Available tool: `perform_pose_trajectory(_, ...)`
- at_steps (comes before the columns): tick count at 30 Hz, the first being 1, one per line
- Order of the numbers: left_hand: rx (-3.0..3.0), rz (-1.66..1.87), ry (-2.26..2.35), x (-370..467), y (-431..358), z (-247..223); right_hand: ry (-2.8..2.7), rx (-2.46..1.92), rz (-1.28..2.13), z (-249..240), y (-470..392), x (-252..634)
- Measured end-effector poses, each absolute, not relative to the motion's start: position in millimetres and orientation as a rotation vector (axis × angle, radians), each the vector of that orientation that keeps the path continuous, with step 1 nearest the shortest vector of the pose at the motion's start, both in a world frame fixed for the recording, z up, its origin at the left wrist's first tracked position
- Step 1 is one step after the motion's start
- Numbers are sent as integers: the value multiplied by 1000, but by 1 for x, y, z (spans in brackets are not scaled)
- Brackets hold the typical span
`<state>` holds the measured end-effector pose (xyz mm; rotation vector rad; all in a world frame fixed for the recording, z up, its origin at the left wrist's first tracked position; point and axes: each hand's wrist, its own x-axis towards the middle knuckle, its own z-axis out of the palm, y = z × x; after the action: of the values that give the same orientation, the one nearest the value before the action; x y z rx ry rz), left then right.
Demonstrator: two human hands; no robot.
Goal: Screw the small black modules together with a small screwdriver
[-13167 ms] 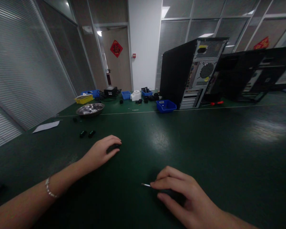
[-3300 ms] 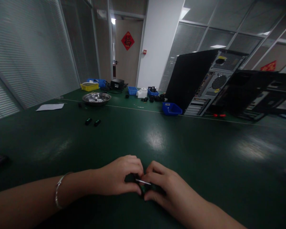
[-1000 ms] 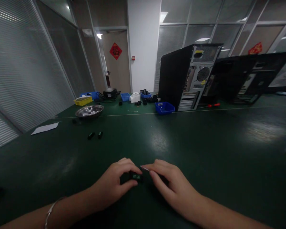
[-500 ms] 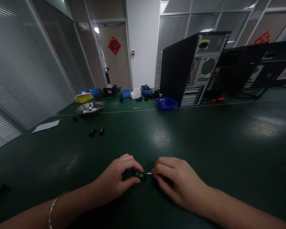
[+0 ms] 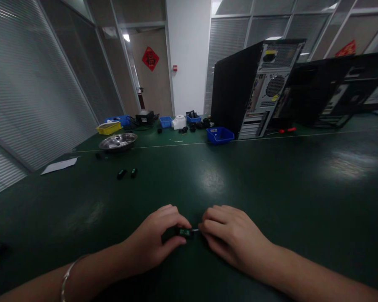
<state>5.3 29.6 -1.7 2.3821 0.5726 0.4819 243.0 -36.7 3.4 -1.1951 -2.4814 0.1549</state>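
Observation:
Between the thumb and fingers of my left hand (image 5: 164, 230), a small black device with a green face (image 5: 185, 233) is pinched just above or on the green tabletop. My right hand (image 5: 229, 233) is closed beside it, with the fingers curled round a thin, shiny metal rod (image 5: 195, 230). The rod's tip meets the right end of the device, and the rest of it is hidden in my fingers. Farther off to the left lie two similar small black devices, one (image 5: 121, 174) at a slant and the other (image 5: 134, 173) close to it.
A metal bowl (image 5: 104, 145) and a yellow tray (image 5: 109, 129) stand at the back left, near a white sheet (image 5: 59, 166). Blue bin (image 5: 220, 136) sits before a black computer case (image 5: 236, 88). A red-handled tool (image 5: 287, 130) lies at the right. A white housing (image 5: 179, 122) stands behind.
My right hand has shifted slightly left toward the device, and less of the rod shows. My left hand keeps its pinch. The view has tilted very slightly.

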Motion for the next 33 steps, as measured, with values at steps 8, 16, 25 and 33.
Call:
perform_pose_trajectory(8,2372,527,562,3,28,-3,-2511,-1203,184,9,-38,242)
perform_pose_trajectory(16,2301,599,595,4,26,-4,-2520,-1178,274,11,-38,242)
perform_pose_trajectory(25,2346,638,598,4,27,-4,-2513,-1180,306,10,-39,242)
perform_pose_trajectory(33,2241,718,596,7,25,-3,-2425,-1166,430,8,-39,242)
